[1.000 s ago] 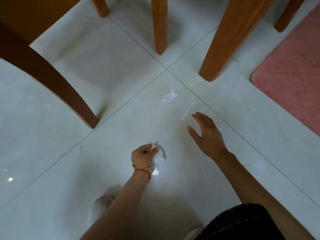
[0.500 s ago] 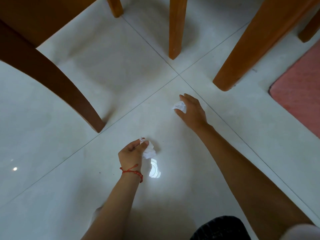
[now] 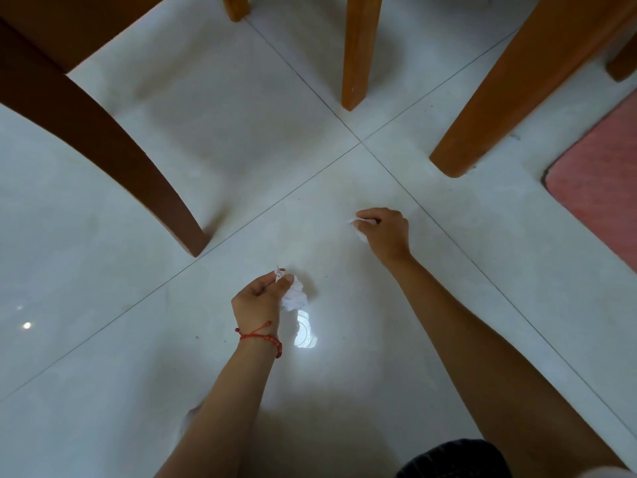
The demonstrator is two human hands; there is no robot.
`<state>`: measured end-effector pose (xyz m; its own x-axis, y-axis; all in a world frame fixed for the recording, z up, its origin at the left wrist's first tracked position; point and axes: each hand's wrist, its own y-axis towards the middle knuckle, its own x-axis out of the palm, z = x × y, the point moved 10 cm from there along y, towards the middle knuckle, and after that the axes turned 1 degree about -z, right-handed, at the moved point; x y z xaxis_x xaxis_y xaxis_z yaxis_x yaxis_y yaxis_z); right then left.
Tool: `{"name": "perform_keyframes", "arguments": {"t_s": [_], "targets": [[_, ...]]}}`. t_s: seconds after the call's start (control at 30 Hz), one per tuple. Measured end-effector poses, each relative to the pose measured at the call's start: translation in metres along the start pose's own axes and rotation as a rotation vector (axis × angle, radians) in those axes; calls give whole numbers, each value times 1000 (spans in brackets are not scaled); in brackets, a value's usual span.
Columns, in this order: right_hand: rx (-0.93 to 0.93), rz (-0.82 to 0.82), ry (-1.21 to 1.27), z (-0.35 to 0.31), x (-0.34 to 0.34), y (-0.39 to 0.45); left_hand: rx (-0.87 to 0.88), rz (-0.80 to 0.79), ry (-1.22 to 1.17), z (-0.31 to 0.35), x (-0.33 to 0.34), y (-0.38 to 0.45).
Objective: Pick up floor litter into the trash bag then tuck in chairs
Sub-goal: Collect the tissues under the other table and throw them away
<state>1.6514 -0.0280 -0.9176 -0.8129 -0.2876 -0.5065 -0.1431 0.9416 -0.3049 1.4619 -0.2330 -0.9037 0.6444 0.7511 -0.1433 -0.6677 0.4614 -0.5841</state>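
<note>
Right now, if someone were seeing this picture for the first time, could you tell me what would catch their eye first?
Two bare arms reach over the pale tiled floor: the left hand grips a crumpled white tissue low in the middle, and the right hand pinches a smaller white scrap further out. Wooden chair legs ring the top, and a pink mat sits at the right edge.

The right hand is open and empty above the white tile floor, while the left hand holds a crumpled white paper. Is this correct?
Not quite. In the head view the right hand is not open and empty: its fingers are curled round a small white paper scrap. The rest holds: the left hand holds a crumpled white paper above the white tile floor.
</note>
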Motion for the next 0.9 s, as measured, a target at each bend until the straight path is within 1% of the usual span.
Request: {"name": "perform_keyframes", "arguments": {"t_s": [0.07, 0.13, 0.2, 0.27, 0.47, 0.57, 0.67, 0.9], "targets": [[221, -32, 345, 15, 3, -16, 3, -17, 3, 3, 6, 1], [376, -93, 605, 20, 8, -36, 3, -34, 8, 8, 12, 2], [454, -128, 735, 19, 4, -52, 3, -54, 26, 16, 20, 1], [462, -141, 814, 16, -7, -62, 4, -66, 39, 27, 26, -3], [598, -23, 902, 5, -50, -102, 4, -114, 22, 69, 43, -35], [642, -21, 883, -13, -68, -123, 5, -145, 31, 92, 42, -59], [647, -44, 906, -42, -87, -144, -2, -171, 36, 115, 34, -84], [666, -17, 902, -124, -127, -193, -16, -184, 29, 185, 0, -140]]}}
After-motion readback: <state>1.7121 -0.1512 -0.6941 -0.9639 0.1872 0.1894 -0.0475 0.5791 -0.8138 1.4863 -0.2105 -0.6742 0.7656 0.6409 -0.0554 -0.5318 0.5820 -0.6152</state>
